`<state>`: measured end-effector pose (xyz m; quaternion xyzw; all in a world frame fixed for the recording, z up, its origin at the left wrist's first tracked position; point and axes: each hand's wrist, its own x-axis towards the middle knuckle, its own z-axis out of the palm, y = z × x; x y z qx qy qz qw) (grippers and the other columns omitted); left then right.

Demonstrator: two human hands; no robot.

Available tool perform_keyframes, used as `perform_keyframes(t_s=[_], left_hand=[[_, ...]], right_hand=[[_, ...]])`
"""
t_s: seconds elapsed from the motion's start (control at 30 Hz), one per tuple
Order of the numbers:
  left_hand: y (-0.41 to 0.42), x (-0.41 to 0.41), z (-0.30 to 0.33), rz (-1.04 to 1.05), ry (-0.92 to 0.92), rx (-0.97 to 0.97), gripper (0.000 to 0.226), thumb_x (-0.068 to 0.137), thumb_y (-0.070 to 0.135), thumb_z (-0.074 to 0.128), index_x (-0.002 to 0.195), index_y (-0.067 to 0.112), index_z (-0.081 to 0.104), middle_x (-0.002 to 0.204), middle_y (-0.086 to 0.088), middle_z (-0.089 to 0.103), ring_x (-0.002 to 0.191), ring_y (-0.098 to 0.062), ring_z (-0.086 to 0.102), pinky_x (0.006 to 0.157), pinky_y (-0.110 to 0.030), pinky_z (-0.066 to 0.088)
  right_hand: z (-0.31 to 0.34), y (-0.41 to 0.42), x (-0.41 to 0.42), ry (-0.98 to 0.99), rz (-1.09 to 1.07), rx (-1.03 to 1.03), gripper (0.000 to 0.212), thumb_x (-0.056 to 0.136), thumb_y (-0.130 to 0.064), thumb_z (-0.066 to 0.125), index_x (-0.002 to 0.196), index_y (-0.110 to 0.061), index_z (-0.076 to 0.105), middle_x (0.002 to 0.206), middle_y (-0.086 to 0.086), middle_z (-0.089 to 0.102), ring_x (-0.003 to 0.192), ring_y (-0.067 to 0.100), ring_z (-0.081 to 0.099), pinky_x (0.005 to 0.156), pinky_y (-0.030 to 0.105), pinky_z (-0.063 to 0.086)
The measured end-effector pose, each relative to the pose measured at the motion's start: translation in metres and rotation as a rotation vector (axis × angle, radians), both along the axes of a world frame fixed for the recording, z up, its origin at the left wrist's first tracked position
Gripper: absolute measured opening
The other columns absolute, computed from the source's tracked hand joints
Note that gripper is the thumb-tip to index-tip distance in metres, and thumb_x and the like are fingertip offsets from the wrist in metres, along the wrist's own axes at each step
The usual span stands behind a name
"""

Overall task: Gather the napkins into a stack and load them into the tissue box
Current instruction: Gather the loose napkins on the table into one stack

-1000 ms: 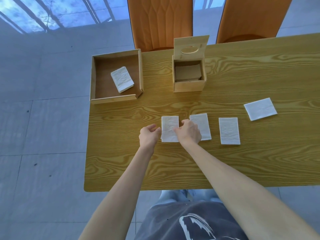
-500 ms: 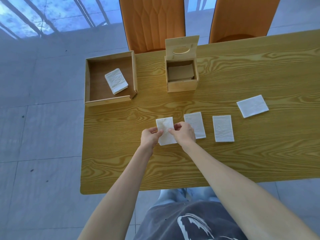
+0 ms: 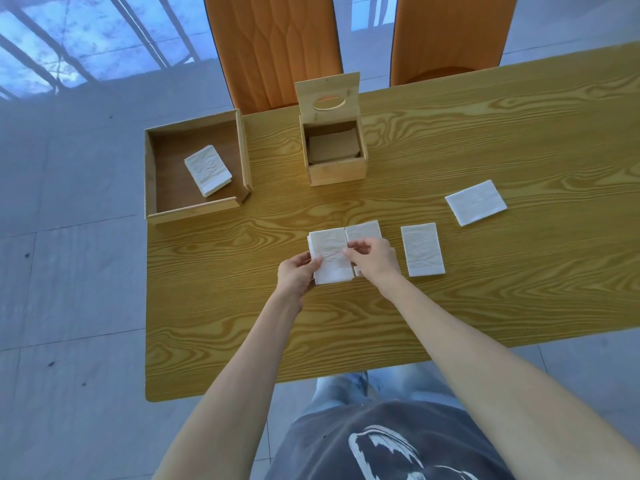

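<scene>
**Spotter:** Start wide. What's on the table (image 3: 450,289)?

**Me:** Long wooden top, two orange chairs (image 3: 277,46) tucked in at the far side. Far left corner, an open wooden tray (image 3: 152,174) with one napkin pile (image 3: 207,174) lying in it at a slant. Beside that, the tissue box (image 3: 337,173), lid (image 3: 327,98) swung up, mouth wide open.

**Spotter:** And your hands?

**Me:** Both on the same napkin (image 3: 329,254). Left hand (image 3: 296,275) pinches its near-left edge, thumb on top. Right hand (image 3: 374,259) has closed fingertips nipping its right side, and it's raised a touch, overlapping the second napkin (image 3: 363,230), which lies flat just to its right.

**Spotter:** So what makes this step go well?

**Me:** I'd say keep the grip light at the edges so the folds don't fan open, carry it across flat, and square the corners on the neighbour before letting go. These are soft and will skew if I drag them.

**Spotter:** Count for me.

**Me:** Two chairs, one tray, one box. Loose on the table: four napkins. The one I'm holding, the one under its edge, a third napkin (image 3: 422,249) near to the right, and a fourth napkin (image 3: 476,201) well apart, turned askew. Plus the pile in the tray. Whether the box holds any already, I can't tell; its inside looks brown.
</scene>
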<state>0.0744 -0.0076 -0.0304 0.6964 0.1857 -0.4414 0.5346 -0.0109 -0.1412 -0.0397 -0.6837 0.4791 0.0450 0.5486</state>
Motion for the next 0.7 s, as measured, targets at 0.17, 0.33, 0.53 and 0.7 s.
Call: perform_keyframes(t_s=[0.17, 0.33, 0.53, 0.7], left_hand=[[-0.002, -0.004, -0.008, 0.04, -0.016, 0.023, 0.043, 0.094, 0.008, 0.067, 0.135, 0.0, 0.057, 0.109, -0.011, 0.071, 0.087, -0.02, 0.069, 0.075, -0.031, 0.059], [-0.003, -0.007, -0.012, 0.047, -0.08, 0.054, 0.039, 0.094, 0.007, 0.067, 0.132, 0.003, 0.058, 0.103, -0.003, 0.071, 0.085, -0.014, 0.069, 0.072, -0.026, 0.057], [-0.001, -0.009, -0.019, 0.045, -0.184, 0.151, 0.036, 0.093, 0.02, 0.069, 0.127, 0.007, 0.066, 0.116, -0.01, 0.073, 0.106, -0.025, 0.071, 0.097, -0.042, 0.057], [0.002, -0.012, -0.021, 0.057, -0.189, 0.137, 0.03, 0.093, 0.014, 0.07, 0.122, 0.005, 0.068, 0.109, -0.012, 0.075, 0.091, -0.022, 0.074, 0.089, -0.039, 0.06]], right_hand=[[0.008, -0.006, -0.009, 0.25, 0.019, -0.418, 0.038, 0.092, -0.034, 0.068, 0.125, -0.015, 0.062, 0.118, 0.005, 0.065, 0.102, 0.025, 0.065, 0.076, 0.035, 0.052], [0.004, -0.008, -0.011, 0.41, 0.053, -0.477, 0.046, 0.09, -0.039, 0.069, 0.124, -0.011, 0.057, 0.124, 0.012, 0.056, 0.102, 0.03, 0.063, 0.076, 0.038, 0.047], [0.0, -0.013, -0.009, 0.409, 0.018, -0.428, 0.036, 0.088, -0.037, 0.071, 0.116, -0.015, 0.065, 0.119, 0.01, 0.059, 0.102, 0.029, 0.062, 0.084, 0.04, 0.051], [0.002, -0.017, -0.012, 0.194, -0.095, -0.342, 0.024, 0.092, -0.025, 0.064, 0.113, -0.014, 0.066, 0.105, 0.004, 0.071, 0.096, 0.025, 0.066, 0.073, 0.033, 0.05]])
